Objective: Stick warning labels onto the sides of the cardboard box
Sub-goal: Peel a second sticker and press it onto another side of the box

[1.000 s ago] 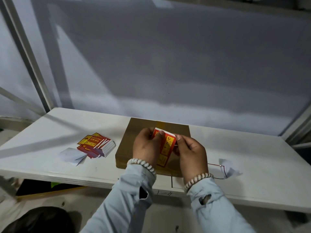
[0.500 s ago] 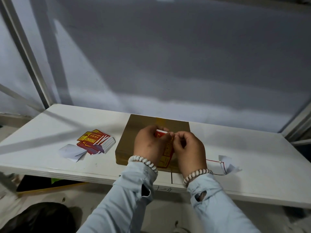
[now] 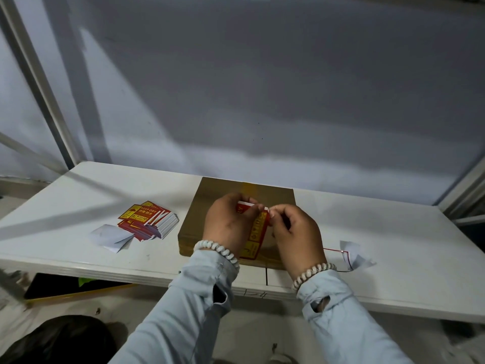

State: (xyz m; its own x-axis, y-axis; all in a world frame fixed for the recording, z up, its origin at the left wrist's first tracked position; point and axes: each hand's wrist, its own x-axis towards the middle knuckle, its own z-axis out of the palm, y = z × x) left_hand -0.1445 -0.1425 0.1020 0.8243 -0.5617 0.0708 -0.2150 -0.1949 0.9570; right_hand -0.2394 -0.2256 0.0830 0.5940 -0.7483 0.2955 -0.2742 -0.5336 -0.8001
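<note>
My left hand (image 3: 228, 227) grips a red-and-yellow warning label (image 3: 256, 232) over the flat cardboard box (image 3: 210, 206), which lies on the white table (image 3: 393, 232) in front of me. My right hand (image 3: 296, 232) pinches the label's white top corner between thumb and fingertips. The stack of KEEP DRY labels (image 3: 148, 219) sits left of the box, beside loose white backing paper (image 3: 112, 236); another scrap (image 3: 354, 254) lies to the right.

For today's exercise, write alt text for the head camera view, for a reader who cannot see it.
Two hands, left hand and right hand, pinch the top edge of a red and yellow warning label above a flat cardboard box on a white table. A stack of labels and white backing paper lie left of the box.
</note>
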